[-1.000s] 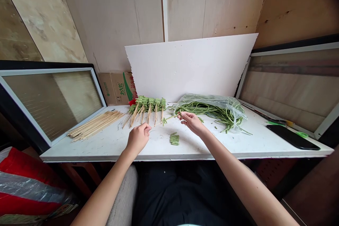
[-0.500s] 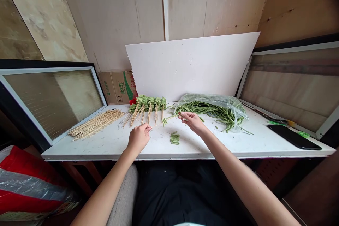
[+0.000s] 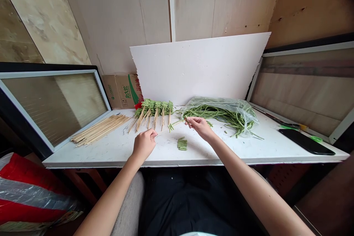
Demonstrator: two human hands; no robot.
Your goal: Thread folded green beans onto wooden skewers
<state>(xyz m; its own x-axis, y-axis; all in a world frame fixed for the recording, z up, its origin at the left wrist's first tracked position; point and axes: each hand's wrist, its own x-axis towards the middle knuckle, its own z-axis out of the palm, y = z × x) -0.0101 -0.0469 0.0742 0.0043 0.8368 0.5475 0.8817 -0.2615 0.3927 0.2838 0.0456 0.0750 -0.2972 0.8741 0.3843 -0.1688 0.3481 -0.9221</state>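
Right hand (image 3: 199, 125) slightly leftward, seemingly pinched

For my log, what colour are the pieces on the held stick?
Green pieces, clearest in the head view.

Green bean pieces (image 3: 182, 144); tan skewers (image 3: 100, 129); white table (image 3: 210, 153).

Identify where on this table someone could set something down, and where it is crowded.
The white table has mostly bare patches: front right, between the right forearm, the bagged beans and the phone; front left, between the loose skewers and the left hand. Crowded: the back, with loaded skewers beside the bagged beans.
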